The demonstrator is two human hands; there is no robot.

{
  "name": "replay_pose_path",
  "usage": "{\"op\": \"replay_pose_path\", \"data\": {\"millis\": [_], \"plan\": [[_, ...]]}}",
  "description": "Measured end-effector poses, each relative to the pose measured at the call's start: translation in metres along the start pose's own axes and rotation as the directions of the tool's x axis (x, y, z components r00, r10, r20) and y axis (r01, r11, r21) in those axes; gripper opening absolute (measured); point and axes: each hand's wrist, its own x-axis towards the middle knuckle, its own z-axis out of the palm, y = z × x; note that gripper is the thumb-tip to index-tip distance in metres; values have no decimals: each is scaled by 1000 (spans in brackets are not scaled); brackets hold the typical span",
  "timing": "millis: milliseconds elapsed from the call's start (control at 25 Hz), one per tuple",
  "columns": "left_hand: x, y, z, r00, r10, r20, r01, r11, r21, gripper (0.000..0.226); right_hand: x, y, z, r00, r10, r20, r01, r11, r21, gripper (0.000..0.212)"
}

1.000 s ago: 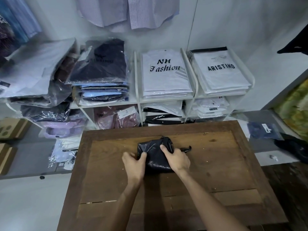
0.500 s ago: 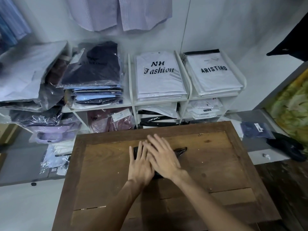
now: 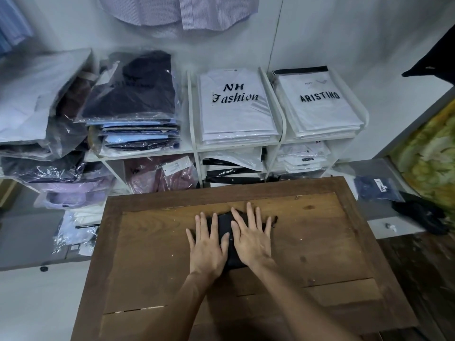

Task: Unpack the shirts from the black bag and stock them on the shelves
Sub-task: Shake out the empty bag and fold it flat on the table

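The black bag (image 3: 225,226) lies folded small and flat on the wooden table (image 3: 320,242). My left hand (image 3: 208,247) presses flat on its left part, fingers straight and spread. My right hand (image 3: 252,238) presses flat on its right part, fingers straight. Most of the bag is hidden under both palms. Behind the table stand white shelves (image 3: 194,148) with packed shirts: a dark stack (image 3: 133,94), a white "NH Fashion" stack (image 3: 236,104) and a white "ARISTINO" stack (image 3: 317,102).
More bagged shirts fill the lower shelves and lie piled at the left (image 3: 32,102). A blue packed shirt (image 3: 376,189) and a black cloth (image 3: 421,215) lie on the ledge at the right. Striped shirts (image 3: 182,11) hang on the wall above.
My hands went from gripping the folded bag's sides to pressing flat on top of it. They have since spread apart side by side, and the bag lies flatter.
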Motion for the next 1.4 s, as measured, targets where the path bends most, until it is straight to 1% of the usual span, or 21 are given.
{"op": "replay_pose_path", "data": {"millis": [120, 240, 320, 400, 440, 480, 520, 600, 640, 680, 760, 800, 840, 880, 960, 1000, 1080, 1120, 1200, 1320, 1400], "plan": [[-1, 3, 1, 1000, -18, 1, 18, 998, 62, 70, 1, 5, 7, 1000, -3, -6, 3, 997, 76, 54], [-1, 5, -3, 998, -47, 36, 44, 996, 80, 75, 2, 7, 7, 1000, -26, 13, 24, 983, 184, 58], [-2, 5, -5, 996, -74, 56, 69, 993, 91, 79, -3, 5, 0, 997, 75, -8, -68, 936, 345, 64], [0, 4, -8, 995, -95, 37, 91, 992, 84, 86, -13, -1, -8, 956, 286, -71, -238, 890, 388, 70], [0, 4, -8, 994, -99, 40, 95, 993, 73, 91, -16, -6, -8, 919, 388, -72, -330, 856, 398, 69], [1, 4, -7, 994, -93, 49, 90, 994, 61, 93, -18, -12, -9, 887, 460, -44, -393, 800, 453, 66], [1, 4, -6, 996, -80, 40, 78, 996, 40, 93, -18, -18, -10, 871, 490, -6, -416, 746, 521, 63], [0, 4, -6, 999, -50, -13, 50, 999, -8, 91, -16, -20, -11, 878, 477, 20, -389, 691, 610, 56], [-1, 3, -6, 999, -38, -14, 37, 999, -35, 92, -15, -18, -12, 878, 476, 45, -394, 667, 632, 49], [-1, 3, -6, 1000, -25, -4, 25, 998, -57, 96, -14, -15, -14, 868, 488, 95, -420, 618, 664, 40], [-4, 3, -8, 1000, -8, 11, 8, 998, -65, 103, -12, -3, -16, 849, 482, 215, -451, 451, 771, 27], [-4, 3, -10, 1000, -3, 4, 4, 998, -57, 104, -12, 1, -17, 845, 471, 254, -454, 378, 807, 26], [-3, 2, -10, 1000, -4, -4, 3, 999, -49, 104, -11, 2, -17, 847, 461, 265, -454, 369, 811, 29], [-4, 3, -10, 1000, -12, -7, 11, 999, -40, 103, -9, 1, -17, 858, 448, 251, -458, 444, 770, 33], [-4, 5, -10, 999, -40, 12, 40, 999, -10, 97, -7, -5, -10, 868, 479, 128, -452, 656, 604, 37], [-4, 7, -11, 998, -55, 32, 55, 998, 0, 93, -9, -8, -7, 859, 509, 51, -451, 707, 545, 37], [-3, 7, -12, 996, -83, 44, 82, 996, 16, 86, -12, -12, -11, 843, 536, -37, -428, 710, 559, 33], [-3, 6, -11, 996, -88, 33, 88, 996, 21, 84, -13, -14, -15, 848, 529, -39, -405, 693, 596, 32], [-3, 5, -7, 997, -78, 0, 78, 996, 31, 85, -15, -20, -21, 854, 518, -46, -382, 685, 621, 39], [-3, 4, -2, 999, -40, -36, 40, 999, 15, 90, -21, -28, -23, 887, 454, -80, -351, 779, 520, 46], [-3, 0, 4, 998, -17, -54, 16, 1000, -13, 88, -17, -27, -17, 885, 459, -76, -383, 811, 443, 47]]}}
